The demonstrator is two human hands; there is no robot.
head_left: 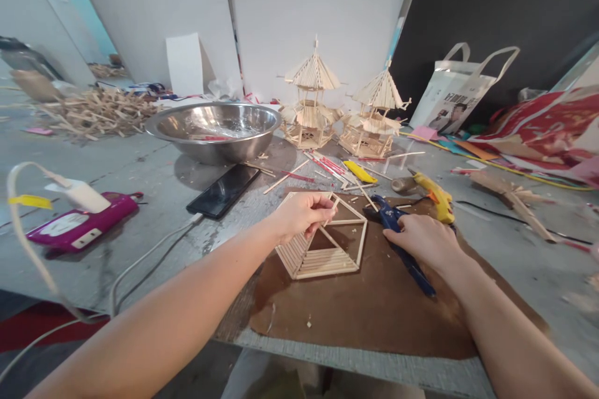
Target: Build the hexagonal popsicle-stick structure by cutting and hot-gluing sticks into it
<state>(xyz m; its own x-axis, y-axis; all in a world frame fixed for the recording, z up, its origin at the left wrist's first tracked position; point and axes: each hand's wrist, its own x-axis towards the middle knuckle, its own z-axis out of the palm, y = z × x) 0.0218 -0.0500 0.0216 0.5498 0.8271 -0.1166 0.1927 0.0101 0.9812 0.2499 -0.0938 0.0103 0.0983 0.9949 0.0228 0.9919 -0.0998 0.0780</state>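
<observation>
My left hand [302, 215] is closed in a pinch on the end of a short wooden stick [336, 202], above a hexagonal stick frame [327, 271]. Rows of sticks fill some of the frame's sections; others show the brown board [318, 318] underneath. Gripped by my right hand [425, 240] is a pair of dark blue pliers [414, 271], lying at a slant on the board. Most of the right fingers are hidden behind the hand. A thin stick [365, 193] reaches the pliers' head; whether it sits in the jaws I cannot tell.
Two pagoda-like stick models [312, 118] stand at the back, near a steel bowl [210, 143]. A yellow glue gun [435, 196] lies right of the pliers. Left are a cabled phone [224, 190] and a purple power strip [84, 227]. Loose sticks [330, 165] lie behind the frame.
</observation>
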